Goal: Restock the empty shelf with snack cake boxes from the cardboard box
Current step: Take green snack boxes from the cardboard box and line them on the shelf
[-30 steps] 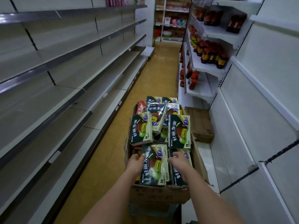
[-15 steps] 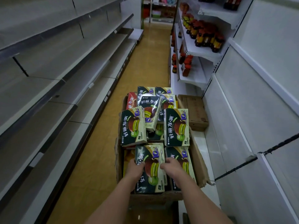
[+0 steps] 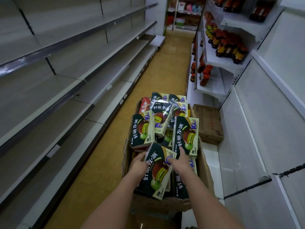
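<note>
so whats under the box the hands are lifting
Under the lifted snack cake box, gripped by the left hand and right hand, another green box shows; deeper layers of the cardboard box are covered.

Carton (image 3: 204, 172) interior buried under boxes (image 3: 185, 135). Right hand (image 3: 180, 163) fingers tucked behind lifted box (image 3: 155, 172). Far bottles' (image 3: 227, 45) labels unreadable. Both forearms cut off at bottom edge.

I have both bare forearms reaching forward and down, close to parallel. My left hand (image 3: 138, 166) curls its fingers over the left edge of a box (image 3: 155, 172), thumb along the side. My right hand (image 3: 180, 162) clasps the box's upper right corner, fingers bent over it.
</note>
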